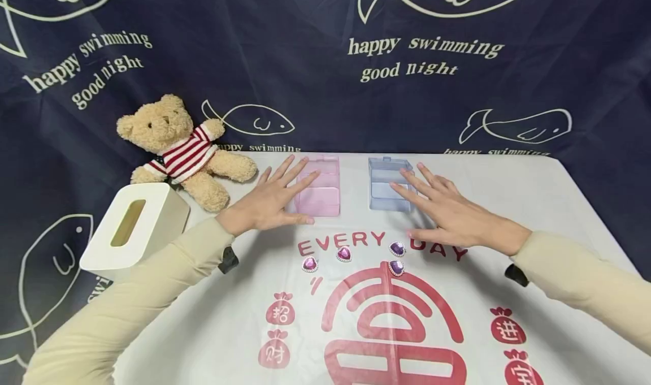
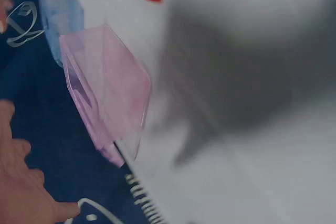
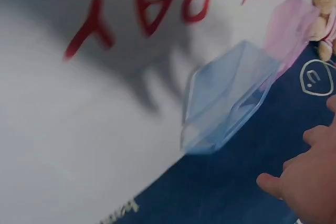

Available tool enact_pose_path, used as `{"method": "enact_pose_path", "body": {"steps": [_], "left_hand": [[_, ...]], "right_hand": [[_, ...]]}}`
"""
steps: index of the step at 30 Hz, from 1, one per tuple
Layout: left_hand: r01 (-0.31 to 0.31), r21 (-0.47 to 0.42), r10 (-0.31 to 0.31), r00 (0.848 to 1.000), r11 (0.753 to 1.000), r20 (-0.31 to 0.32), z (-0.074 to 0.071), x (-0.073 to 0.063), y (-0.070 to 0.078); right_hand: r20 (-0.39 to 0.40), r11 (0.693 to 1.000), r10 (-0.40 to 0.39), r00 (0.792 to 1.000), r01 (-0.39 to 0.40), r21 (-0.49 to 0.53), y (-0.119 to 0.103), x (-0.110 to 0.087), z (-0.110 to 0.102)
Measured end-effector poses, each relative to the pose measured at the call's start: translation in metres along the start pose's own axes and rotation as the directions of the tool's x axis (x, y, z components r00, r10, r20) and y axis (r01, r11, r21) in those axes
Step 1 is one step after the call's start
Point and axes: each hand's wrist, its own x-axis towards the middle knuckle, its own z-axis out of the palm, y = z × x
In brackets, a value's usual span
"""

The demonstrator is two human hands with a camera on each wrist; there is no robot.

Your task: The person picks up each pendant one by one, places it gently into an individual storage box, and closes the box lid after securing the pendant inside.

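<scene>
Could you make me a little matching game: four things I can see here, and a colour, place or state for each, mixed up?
1. Gems
2. Pink box
3. Blue box
4. Bear

A. Partly behind the right hand in the head view
B. Wearing a striped top
C. Two pink, two purple
D. Partly behind the left hand in the head view

Pairs: 1-C, 2-D, 3-A, 4-B

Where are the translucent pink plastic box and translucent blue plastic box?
Translucent pink plastic box (image 1: 324, 197): head view, on its near compartment.
Translucent blue plastic box (image 1: 382, 194): head view, on its near compartment.
</scene>
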Motion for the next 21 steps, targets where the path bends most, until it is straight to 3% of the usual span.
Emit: {"method": "enact_pose_path", "body": {"steps": [2,4,8,10,15,21], "left_hand": [[0.051,-0.124,-0.052,0.999,0.991,-0.012,0.007,0.003,-0.002],[0.095,-0.26,-0.104,0.994,0.961,-0.023,0.015,0.007,-0.005],[0.17,-0.449,-0.215,0.975,0.877,-0.051,0.034,0.013,-0.016],[0.186,-0.548,-0.257,0.965,0.815,-0.055,0.043,0.016,-0.021],[0.15,-0.766,-0.323,0.943,0.625,-0.078,0.062,0.026,-0.029],[0.108,-0.832,-0.368,0.922,0.545,-0.121,0.074,0.031,-0.028]], "right_hand": [[-0.037,0.997,-0.023,0.999,0.026,0.07,-0.007,0.006,0.007],[-0.078,0.987,-0.035,0.996,0.047,0.152,-0.016,0.012,0.016],[-0.103,0.95,-0.034,0.994,0.064,0.305,-0.039,0.025,0.038],[-0.076,0.928,-0.014,0.997,0.041,0.369,-0.051,0.03,0.049],[0.014,0.888,0.023,1.0,-0.027,0.46,-0.071,0.04,0.066],[0.025,0.897,-0.044,0.999,0.029,0.441,-0.081,0.051,0.078]]}}
